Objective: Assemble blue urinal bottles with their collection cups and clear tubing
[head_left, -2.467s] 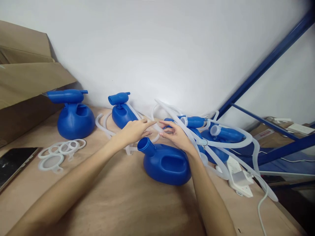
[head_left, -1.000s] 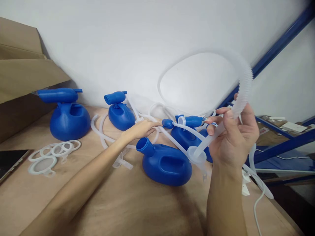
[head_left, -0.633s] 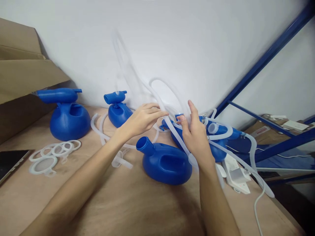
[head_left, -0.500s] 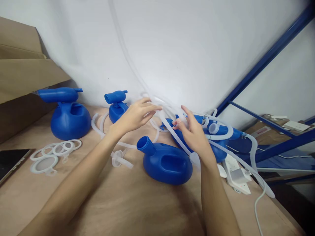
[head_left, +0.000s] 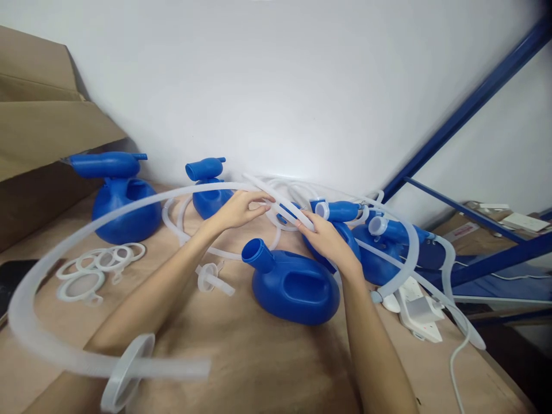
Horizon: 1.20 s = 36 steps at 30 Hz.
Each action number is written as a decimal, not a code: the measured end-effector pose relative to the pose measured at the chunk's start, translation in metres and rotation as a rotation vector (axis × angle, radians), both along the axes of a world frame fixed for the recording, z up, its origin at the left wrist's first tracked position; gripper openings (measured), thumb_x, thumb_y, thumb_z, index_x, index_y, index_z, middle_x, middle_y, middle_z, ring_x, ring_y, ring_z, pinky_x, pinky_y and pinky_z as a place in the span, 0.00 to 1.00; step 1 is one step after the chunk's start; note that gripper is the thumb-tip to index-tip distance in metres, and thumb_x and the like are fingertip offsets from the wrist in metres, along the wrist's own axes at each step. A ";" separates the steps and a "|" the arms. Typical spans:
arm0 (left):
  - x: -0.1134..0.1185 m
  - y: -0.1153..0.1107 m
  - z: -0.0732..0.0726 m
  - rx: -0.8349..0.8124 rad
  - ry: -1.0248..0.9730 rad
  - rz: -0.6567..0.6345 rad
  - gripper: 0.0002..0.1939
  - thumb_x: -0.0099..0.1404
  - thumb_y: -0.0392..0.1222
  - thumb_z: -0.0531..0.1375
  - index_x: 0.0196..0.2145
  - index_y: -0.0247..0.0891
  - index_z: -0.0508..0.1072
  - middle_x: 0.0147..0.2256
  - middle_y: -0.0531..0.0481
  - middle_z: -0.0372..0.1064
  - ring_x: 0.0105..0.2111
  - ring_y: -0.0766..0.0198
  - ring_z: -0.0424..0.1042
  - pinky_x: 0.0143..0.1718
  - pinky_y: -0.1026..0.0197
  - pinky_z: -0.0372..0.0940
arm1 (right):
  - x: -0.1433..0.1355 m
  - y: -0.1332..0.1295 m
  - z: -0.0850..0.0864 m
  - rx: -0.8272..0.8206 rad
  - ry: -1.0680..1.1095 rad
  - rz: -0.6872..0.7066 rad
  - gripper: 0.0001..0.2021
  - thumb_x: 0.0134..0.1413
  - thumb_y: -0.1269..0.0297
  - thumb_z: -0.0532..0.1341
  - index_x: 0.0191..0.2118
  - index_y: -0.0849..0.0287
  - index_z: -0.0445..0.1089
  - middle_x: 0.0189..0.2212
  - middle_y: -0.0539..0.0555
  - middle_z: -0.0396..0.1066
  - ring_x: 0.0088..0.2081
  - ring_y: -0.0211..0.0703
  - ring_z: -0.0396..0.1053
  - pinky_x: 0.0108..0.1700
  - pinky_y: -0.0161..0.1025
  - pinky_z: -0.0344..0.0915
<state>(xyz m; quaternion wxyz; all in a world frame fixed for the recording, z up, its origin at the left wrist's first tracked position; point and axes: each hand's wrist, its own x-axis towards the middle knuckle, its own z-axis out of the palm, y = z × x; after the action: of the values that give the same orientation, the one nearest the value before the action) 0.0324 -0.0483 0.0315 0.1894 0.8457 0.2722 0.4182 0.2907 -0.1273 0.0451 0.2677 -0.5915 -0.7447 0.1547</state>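
Note:
My right hand (head_left: 325, 236) closes its thumb and fingers round a translucent white plastic tube (head_left: 282, 198) above the table. My left hand (head_left: 241, 209) is just left of it, fingers apart and fingertips close to the tubing, with nothing visibly gripped. One long tube arcs left across the view and bends back over my left forearm. Near its free end sits a round white cap (head_left: 129, 368). Below both hands, a blue plastic urinal bottle (head_left: 297, 287) lies with its open neck towards the left.
Blue bottles (head_left: 127, 213) stand at left and behind. More (head_left: 375, 253) with tubes crowd the right. White rings (head_left: 81, 287), a cap with a short tube (head_left: 209, 277), a power strip (head_left: 418, 313), cardboard box (head_left: 38, 126) and blue metal frame (head_left: 470, 92) surround the workspace.
The tube has swung down from in front of the wall to the left, its capped end now over my left forearm. My right hand has closed on the tubing.

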 end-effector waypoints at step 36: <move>-0.011 -0.019 0.032 0.486 -0.328 0.507 0.13 0.78 0.48 0.59 0.49 0.42 0.82 0.51 0.48 0.82 0.40 0.61 0.83 0.41 0.63 0.74 | 0.042 -0.005 0.013 0.026 0.067 0.084 0.31 0.58 0.67 0.63 0.68 0.56 0.67 0.59 0.61 0.77 0.62 0.61 0.74 0.65 0.62 0.69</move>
<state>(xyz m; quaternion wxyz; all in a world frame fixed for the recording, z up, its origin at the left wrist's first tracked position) 0.0218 -0.0671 0.0632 -0.0851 0.6939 0.3315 0.6336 0.3328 -0.1323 0.0579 0.2931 -0.5507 -0.7615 0.1759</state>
